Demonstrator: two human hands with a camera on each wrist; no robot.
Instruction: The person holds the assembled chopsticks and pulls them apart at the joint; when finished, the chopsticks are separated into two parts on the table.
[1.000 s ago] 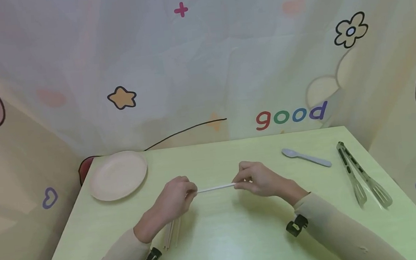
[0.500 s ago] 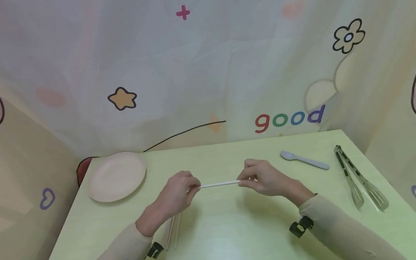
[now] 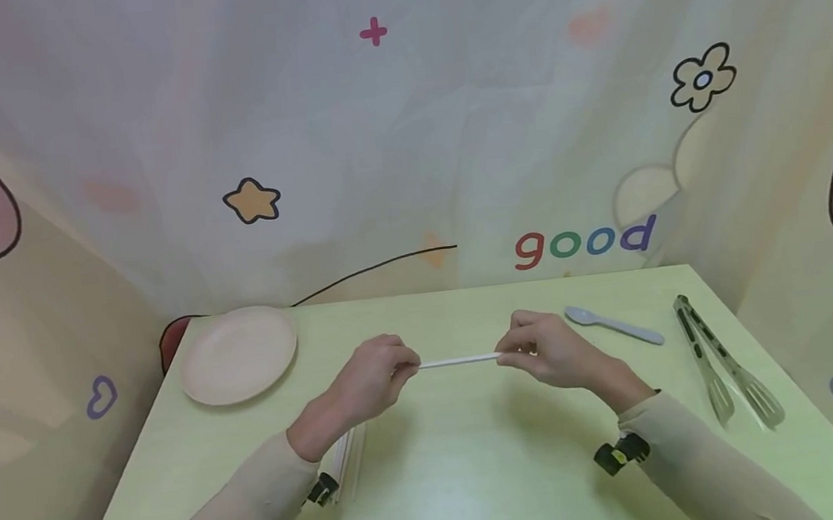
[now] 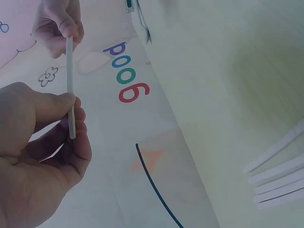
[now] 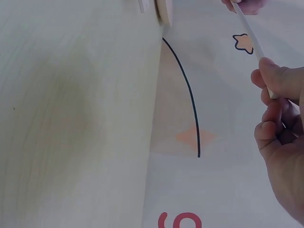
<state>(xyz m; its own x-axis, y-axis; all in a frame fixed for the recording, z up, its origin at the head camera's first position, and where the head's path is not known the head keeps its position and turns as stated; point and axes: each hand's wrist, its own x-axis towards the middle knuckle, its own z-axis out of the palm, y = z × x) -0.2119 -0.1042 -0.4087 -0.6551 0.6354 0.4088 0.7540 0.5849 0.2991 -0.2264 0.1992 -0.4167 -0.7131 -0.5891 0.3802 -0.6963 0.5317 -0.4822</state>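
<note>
A thin white stick (image 3: 460, 360) is held nearly level above the middle of the table, one end in each hand. My left hand (image 3: 371, 379) pinches its left end between thumb and fingers; in the left wrist view a short length of the stick (image 4: 70, 78) pokes out past the thumb. The right hand (image 3: 552, 352) pinches the other end, whose squared tip shows below the thumb in the right wrist view. Several similar sticks (image 4: 278, 156) lie side by side on the table, below and partly behind the left hand and wrist in the head view.
At the back left of the pale green table (image 3: 439, 492) lies a round pink plate (image 3: 239, 355). A grey spoon (image 3: 614, 325) rests at the back right. Beside it, near the right edge, are slotted metal tongs (image 3: 729, 364). A printed curtain (image 3: 405, 144) hangs behind the table.
Both hands have shifted right and slightly up in the head view, carrying the stick between them. Their pinch on it looks the same, and the things on the table have stayed put.
</note>
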